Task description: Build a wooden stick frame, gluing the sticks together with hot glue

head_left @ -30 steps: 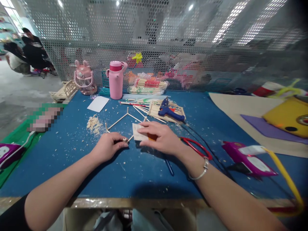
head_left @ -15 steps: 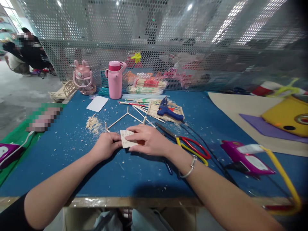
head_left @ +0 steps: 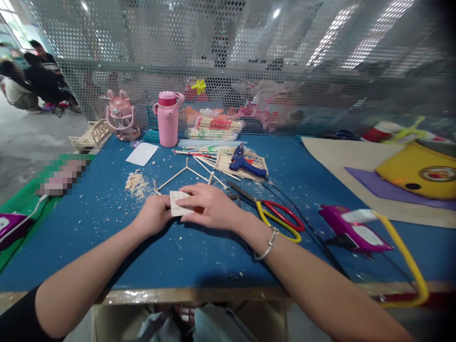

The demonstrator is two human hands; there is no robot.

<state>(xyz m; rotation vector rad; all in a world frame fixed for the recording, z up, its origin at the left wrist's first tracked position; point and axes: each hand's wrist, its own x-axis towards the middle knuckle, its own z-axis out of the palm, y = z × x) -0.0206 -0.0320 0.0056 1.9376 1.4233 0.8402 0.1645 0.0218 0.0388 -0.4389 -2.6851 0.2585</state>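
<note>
My right hand [head_left: 210, 206] has its fingers wrapped round a small pale card [head_left: 179, 203] with markings on it. Against the card's left side, my left hand [head_left: 153, 214] is closed, its fingertips partly hidden; what it pinches is too small to make out. Just beyond both hands, a frame of thin wooden sticks [head_left: 172, 179] lies on the blue table mat, with short pegs standing up at its corners. Scissors [head_left: 263, 204] with red and yellow handles lie right of my right hand.
A blue glue gun [head_left: 245, 164] rests on a stick panel. Behind stand a pink bottle [head_left: 168, 121] and a clear-bodied bottle [head_left: 123, 124]. White paper [head_left: 142, 154] and wood crumbs [head_left: 136, 183] lie left. A purple tool [head_left: 356, 230] and yellow bag [head_left: 420, 171] are right.
Both hands and the card have shifted slightly left, and the card sits a little left relative to the frame. The whole view has also moved a little.
</note>
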